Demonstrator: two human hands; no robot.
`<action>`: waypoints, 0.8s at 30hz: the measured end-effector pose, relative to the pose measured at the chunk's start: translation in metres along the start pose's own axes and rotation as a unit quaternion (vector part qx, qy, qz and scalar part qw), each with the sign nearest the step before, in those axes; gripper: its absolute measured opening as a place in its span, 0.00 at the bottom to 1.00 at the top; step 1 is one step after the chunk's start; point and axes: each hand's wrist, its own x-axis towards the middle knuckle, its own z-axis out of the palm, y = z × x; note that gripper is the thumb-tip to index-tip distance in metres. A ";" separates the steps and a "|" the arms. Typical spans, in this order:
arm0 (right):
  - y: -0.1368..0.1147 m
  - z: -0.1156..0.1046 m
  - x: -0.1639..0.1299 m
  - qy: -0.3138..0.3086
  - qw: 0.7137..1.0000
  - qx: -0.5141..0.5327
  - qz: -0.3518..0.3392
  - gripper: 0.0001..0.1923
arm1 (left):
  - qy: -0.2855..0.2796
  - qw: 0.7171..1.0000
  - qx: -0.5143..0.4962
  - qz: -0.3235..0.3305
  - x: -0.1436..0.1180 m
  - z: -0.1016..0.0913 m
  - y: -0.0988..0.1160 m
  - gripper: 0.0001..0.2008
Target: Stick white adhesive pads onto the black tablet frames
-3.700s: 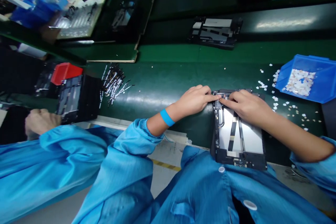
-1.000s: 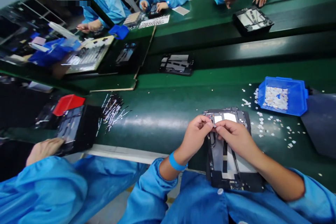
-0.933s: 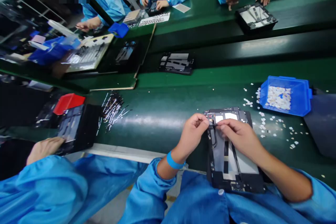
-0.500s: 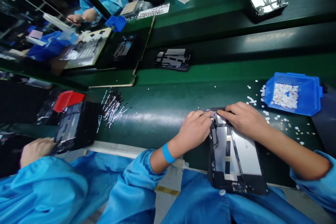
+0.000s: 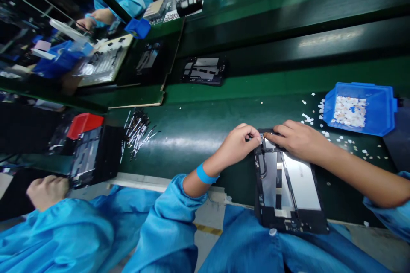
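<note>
Working at upper-left corner of flat device (image 5: 291, 181): left hand (image 5: 238, 143) pinched, contents unclear; right hand (image 5: 301, 139) unclenched.

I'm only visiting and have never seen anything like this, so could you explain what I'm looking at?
There is no robot here: these are a person's bare left hand and right hand, seen by one camera worn on that person's head, looking forward and down. Both are at the far end of a flat, black-and-silver rectangular panel; whether they pinch some tiny part is too small to tell. The panel sits at the near edge of a smooth green work surface. To the right is a blue plastic bin of small white pieces, with more scattered beside it. To the left are a heap of thin black-and-white strips and a red plastic container. The bare hand at the far left is a co-worker's.
</note>
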 end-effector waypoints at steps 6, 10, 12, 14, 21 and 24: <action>-0.001 0.002 0.000 0.009 1.000 -0.001 0.011 0.21 | -0.040 0.998 0.014 -0.037 0.020 0.008 -0.005 0.06; -0.001 0.004 0.001 0.026 1.000 0.011 0.012 0.20 | -0.032 0.998 0.048 -0.036 0.024 0.010 -0.003 0.08; -0.001 0.004 0.001 0.035 0.999 0.015 0.012 0.20 | -0.025 0.998 0.046 -0.041 0.024 0.012 -0.003 0.07; 0.000 0.005 0.002 0.038 0.999 0.018 0.010 0.21 | -0.020 0.998 0.037 -0.051 0.025 0.013 -0.004 0.06; 0.000 0.004 0.002 0.040 0.999 0.026 0.007 0.21 | -0.017 0.997 0.040 -0.057 0.026 0.015 -0.006 0.07; 0.000 0.005 0.002 0.041 0.999 0.027 0.007 0.21 | -0.009 0.997 0.051 -0.051 0.025 0.017 -0.008 0.07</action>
